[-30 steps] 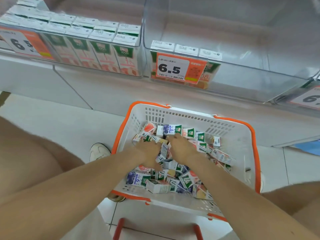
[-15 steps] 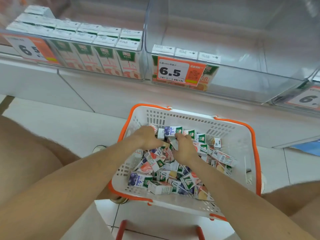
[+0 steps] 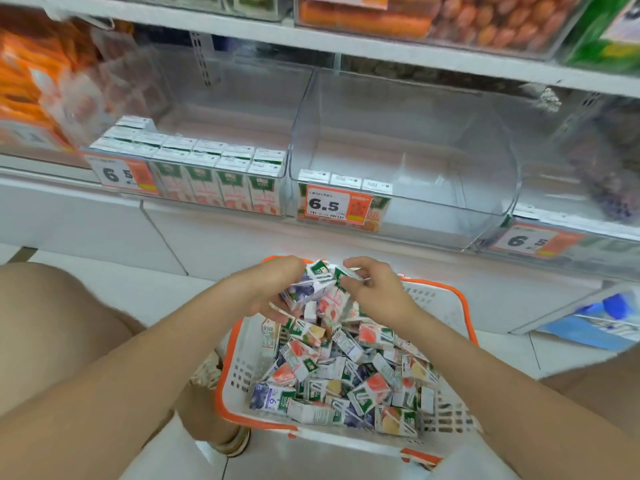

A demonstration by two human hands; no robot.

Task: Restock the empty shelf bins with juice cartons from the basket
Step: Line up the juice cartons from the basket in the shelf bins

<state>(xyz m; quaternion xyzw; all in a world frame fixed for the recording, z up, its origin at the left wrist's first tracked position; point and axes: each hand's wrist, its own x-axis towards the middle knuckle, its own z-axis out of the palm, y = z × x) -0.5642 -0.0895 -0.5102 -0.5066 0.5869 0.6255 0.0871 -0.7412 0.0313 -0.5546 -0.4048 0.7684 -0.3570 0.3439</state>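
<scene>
left hand (image 3: 273, 285), right hand (image 3: 379, 289) lifted above basket (image 3: 433, 303) — fingers curled | gripping cartons (image 3: 313, 289)

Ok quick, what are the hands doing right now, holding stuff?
Left hand: holding juice cartons.
Right hand: holding the same bunch of juice cartons.

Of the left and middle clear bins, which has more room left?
The middle bin, above the basket: just three cartons behind its price tag; the left bin holds full rows.
</scene>
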